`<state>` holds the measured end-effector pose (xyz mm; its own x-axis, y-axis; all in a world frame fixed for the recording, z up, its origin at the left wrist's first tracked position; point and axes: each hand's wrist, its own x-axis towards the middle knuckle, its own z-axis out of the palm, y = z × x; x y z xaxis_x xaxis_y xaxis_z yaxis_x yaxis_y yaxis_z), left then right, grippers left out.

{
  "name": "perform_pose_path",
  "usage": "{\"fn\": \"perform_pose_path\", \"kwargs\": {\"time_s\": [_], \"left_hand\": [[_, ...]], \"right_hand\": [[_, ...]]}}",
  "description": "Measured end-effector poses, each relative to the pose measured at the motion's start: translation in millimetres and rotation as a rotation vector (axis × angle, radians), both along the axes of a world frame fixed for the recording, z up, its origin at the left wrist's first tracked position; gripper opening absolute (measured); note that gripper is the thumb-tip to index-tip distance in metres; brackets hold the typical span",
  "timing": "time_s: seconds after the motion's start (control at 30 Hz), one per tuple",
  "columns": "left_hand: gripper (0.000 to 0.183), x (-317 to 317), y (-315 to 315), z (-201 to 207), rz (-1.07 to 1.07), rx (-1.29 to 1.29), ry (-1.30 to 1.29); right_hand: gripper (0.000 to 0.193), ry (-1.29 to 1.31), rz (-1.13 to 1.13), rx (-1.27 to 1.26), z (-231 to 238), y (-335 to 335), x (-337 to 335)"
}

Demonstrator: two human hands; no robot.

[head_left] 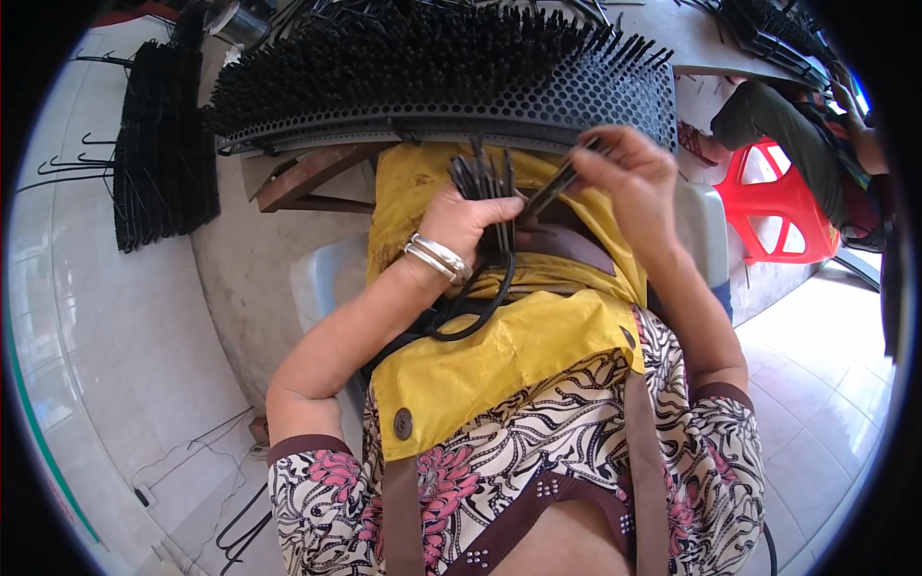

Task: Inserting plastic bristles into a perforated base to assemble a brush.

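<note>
Head view: fingers of the left hand (459, 223) clasp upright thin black rods (488, 179) between thumb and palm; the right hand (632, 178) pinches dark slanted pieces (554, 189) just beside them; beyond sits a rod-filled perforated panel (629, 96).

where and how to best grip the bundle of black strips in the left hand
Take the bundle of black strips by its free tips, probably from the far side: these fan out beyond the left hand, which closes round the bundle nearer the body.
</note>
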<state>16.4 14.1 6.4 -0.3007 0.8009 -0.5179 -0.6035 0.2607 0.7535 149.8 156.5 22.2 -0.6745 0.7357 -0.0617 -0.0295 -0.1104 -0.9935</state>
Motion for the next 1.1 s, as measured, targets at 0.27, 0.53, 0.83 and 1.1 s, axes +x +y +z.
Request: {"fn": "perform_pose_path", "kwargs": {"time_s": [0.27, 0.53, 0.83, 1.1], "left_hand": [[0.015, -1, 3, 6, 0.11, -0.014, -0.151], [0.015, -2, 3, 8, 0.12, -0.023, -0.143], [0.012, -3, 4, 9, 0.237, 0.102, -0.125], [0.022, 2, 4, 12, 0.049, 0.116, -0.012]], "right_hand": [[0.016, 0.284, -0.133, 0.155, 16, 49, -29], [0.018, 0.185, -0.203, 0.554, 13, 44, -41], [0.022, 0.003, 0.065, 0.268, 27, 29, -38], [0.02, -0.1, 0.27, 0.165, 24, 12, -36]]}}
